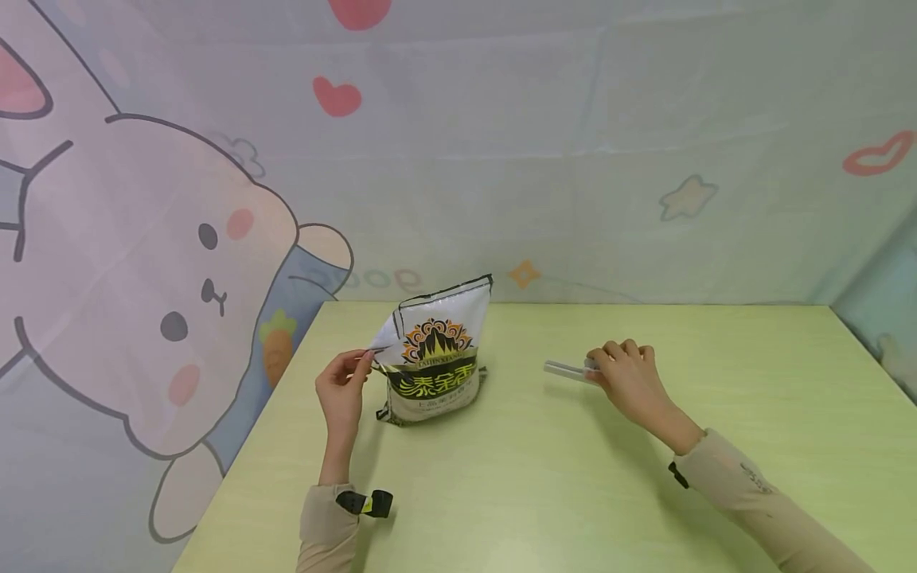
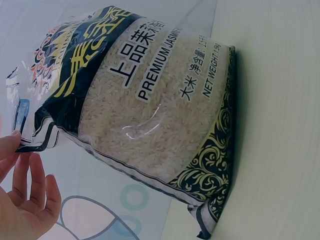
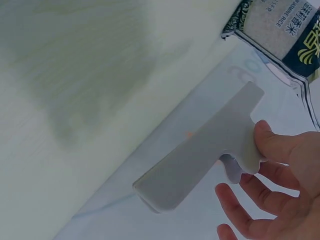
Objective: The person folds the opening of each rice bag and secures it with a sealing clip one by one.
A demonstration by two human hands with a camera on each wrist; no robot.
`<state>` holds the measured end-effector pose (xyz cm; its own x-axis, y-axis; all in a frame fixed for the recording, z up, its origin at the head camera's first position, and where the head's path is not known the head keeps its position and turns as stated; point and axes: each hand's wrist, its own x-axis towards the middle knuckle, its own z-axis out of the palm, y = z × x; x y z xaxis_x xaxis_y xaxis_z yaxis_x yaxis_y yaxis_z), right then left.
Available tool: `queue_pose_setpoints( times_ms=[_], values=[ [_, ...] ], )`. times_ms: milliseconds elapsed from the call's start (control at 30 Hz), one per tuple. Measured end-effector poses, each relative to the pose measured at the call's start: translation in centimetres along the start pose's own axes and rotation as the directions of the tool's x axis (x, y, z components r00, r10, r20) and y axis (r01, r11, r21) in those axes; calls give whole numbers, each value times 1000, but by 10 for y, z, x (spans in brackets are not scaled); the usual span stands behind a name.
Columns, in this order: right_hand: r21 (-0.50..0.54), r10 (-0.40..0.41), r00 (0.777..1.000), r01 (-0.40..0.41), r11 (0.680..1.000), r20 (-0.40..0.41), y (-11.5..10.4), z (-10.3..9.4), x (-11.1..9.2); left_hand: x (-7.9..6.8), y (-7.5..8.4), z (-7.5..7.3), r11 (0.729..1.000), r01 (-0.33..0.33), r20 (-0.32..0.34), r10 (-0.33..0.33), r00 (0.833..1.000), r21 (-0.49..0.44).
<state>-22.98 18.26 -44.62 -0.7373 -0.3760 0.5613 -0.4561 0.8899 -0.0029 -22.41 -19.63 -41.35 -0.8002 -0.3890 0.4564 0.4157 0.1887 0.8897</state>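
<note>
One jasmine rice bag (image 1: pixel 437 362), one grey bag clip (image 3: pixel 200 155), one table (image 1: pixel 530 477), two beige sleeves (image 1: pixel 325 525), two black wrist straps (image 1: pixel 353 502); one printed backdrop (image 1: pixel 501 191) with one rabbit (image 1: pixel 143 263) and one carrot (image 1: pixel 278 354), left of frame.

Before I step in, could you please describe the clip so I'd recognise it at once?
Find the green table, then, right of the rice bag, the right hand. It pinches the clip: long and plain grey, unlike the printed bag.
</note>
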Motion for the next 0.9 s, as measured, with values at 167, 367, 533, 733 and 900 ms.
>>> queue_pose_setpoints(
  times_ms=[167,367,533,733,900],
  values=[
    [27,25,1000,-25,999,16,-3,-7,3,0,0,0,1000,1,-1,-1,1000,-3],
    [47,20,999,-18,999,-26,-5,-13,6,0,-1,0,1000,10,-3,-10,1000,2],
    [61,0,996,6,998,-91,-7,-18,11,-1,-1,0,1000,17,-1,-17,1000,4],
    [77,-20,988,32,997,-150,-8,-24,17,0,-1,0,1000,13,0,-13,1000,5],
    [82,-16,986,29,996,-164,-10,-30,24,0,-1,1,1000,8,2,-8,1000,9]
  ],
)
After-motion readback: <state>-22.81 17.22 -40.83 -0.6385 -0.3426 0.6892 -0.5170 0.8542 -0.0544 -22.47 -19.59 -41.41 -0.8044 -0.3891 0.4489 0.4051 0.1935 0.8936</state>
